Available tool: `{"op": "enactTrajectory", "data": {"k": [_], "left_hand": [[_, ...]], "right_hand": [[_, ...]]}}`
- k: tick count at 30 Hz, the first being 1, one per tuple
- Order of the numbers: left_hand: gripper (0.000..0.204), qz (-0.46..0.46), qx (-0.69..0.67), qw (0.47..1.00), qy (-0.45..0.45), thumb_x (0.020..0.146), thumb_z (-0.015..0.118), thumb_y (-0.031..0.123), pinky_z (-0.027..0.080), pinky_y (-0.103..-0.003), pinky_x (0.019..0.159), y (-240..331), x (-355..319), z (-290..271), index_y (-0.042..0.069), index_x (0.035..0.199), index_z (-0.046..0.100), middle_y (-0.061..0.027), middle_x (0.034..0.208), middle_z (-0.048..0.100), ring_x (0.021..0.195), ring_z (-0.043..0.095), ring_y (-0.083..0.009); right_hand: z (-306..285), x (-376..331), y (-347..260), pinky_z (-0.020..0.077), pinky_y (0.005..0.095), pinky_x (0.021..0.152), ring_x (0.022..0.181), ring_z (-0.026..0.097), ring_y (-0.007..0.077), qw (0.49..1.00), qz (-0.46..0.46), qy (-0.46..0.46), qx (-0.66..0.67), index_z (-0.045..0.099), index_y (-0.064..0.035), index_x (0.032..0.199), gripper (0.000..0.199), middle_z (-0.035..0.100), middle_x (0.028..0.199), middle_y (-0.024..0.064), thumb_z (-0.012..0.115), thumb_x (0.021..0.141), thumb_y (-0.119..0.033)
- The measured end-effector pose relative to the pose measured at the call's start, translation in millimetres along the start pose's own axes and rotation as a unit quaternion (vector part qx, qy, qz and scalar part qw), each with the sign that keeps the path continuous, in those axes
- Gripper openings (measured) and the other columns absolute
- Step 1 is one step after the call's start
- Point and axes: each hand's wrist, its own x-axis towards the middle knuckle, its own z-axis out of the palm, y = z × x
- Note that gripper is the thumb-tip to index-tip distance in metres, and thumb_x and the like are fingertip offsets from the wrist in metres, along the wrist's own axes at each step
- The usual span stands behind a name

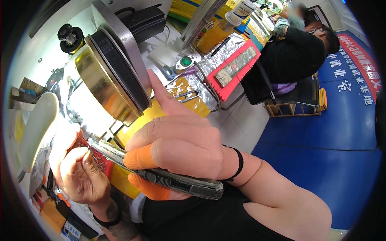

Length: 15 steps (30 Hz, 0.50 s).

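My right hand [181,142] grips a black utility knife [193,185], its body running down toward my torso. Orange finger cots cover two of its fingers, and the index finger stretches up beside a machine's grey metal plate [128,44]. At the knife's far end, my left hand [82,172] is closed in a pinch; whatever sits between thumb and fingers is too small to make out. Just behind these fingertips lies a red tray [107,168] with thin, hair-like bits in it. Bright light washes out part of the left hand.
A brass-coloured drum [102,86] with a black rim stands close above my hands. Beyond it are a green button [186,61], tweezers [187,96], a jar of orange liquid [211,40] and a red board [237,70]. A person in black [295,54] sits to the right.
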Motion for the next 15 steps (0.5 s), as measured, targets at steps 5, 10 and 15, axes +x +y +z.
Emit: {"op": "enactTrajectory", "data": {"k": [5,10,15], "left_hand": [[0.014,-0.002,0.008,1.000,-0.002,0.094,0.050,-0.010,0.047,-0.044,0.103,-1.2,-1.4,-1.0,-0.008,0.107,0.055,-0.0223,0.126,0.054,0.116,0.059,-0.0323],[0.013,0.006,-0.001,1.000,0.013,0.095,0.051,-0.009,0.047,-0.043,0.103,1.9,-0.3,1.0,-0.008,0.107,0.055,-0.0221,0.125,0.054,0.117,0.059,-0.0324],[0.012,-0.010,0.037,0.999,-0.016,0.095,0.052,-0.007,0.047,-0.044,0.103,1.8,-2.7,-4.5,-0.007,0.107,0.055,-0.0215,0.126,0.053,0.117,0.059,-0.0324]], "right_hand": [[1.8,-1.4,0.2,0.0227,0.0679,0.112,0.064,0.061,0.0264,1.000,0.004,0.003,0.006,0.060,-0.0012,0.082,0.013,0.059,0.074,0.0088,0.057,0.086,-0.014],[1.2,-1.5,0.0,0.0208,0.0675,0.113,0.064,0.061,0.0261,1.000,0.000,0.001,0.011,0.060,-0.0013,0.083,0.013,0.059,0.075,0.0088,0.056,0.086,-0.014],[-0.5,-0.1,0.0,0.0209,0.0677,0.113,0.065,0.061,0.0257,1.000,0.006,-0.012,0.009,0.060,-0.0016,0.083,0.015,0.060,0.076,0.0085,0.057,0.086,-0.016]]}}
